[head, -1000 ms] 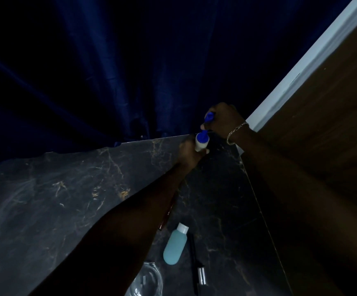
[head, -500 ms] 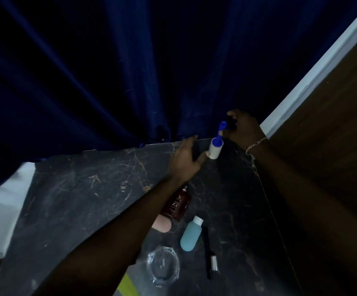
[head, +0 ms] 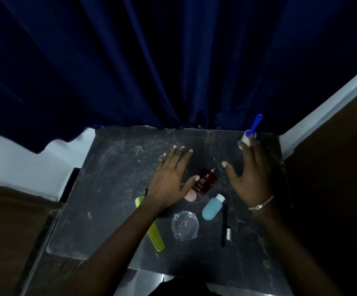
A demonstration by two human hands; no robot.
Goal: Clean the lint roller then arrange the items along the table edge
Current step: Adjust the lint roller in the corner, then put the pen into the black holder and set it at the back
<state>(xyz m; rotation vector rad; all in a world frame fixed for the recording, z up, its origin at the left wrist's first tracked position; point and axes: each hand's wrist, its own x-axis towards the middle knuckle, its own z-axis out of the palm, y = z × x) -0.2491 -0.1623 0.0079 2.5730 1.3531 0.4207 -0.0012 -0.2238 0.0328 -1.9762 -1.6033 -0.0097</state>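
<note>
The lint roller (head: 252, 130), a white roll with a blue handle pointing up, stands at the far right corner of the dark marble table (head: 109, 189). My right hand (head: 249, 178) hovers just in front of it, fingers spread, with fingertips overlapping the roll's lower edge. My left hand (head: 169, 182) is flat and open over the table's middle, its thumb beside a dark red bottle (head: 205, 181). A pink item (head: 191, 196) lies partly under that hand.
Near the front lie a teal bottle (head: 211, 207), a glass ashtray (head: 185, 225), a black pencil with a silver cap (head: 224, 226) and a yellow-green comb (head: 153, 230). A blue curtain (head: 173, 60) hangs behind the table. A wooden panel (head: 333, 189) stands to the right.
Both hands have let go of the lint roller and drawn back toward me; the roller now stands at the far right corner. The view has pulled back, showing the whole table.
</note>
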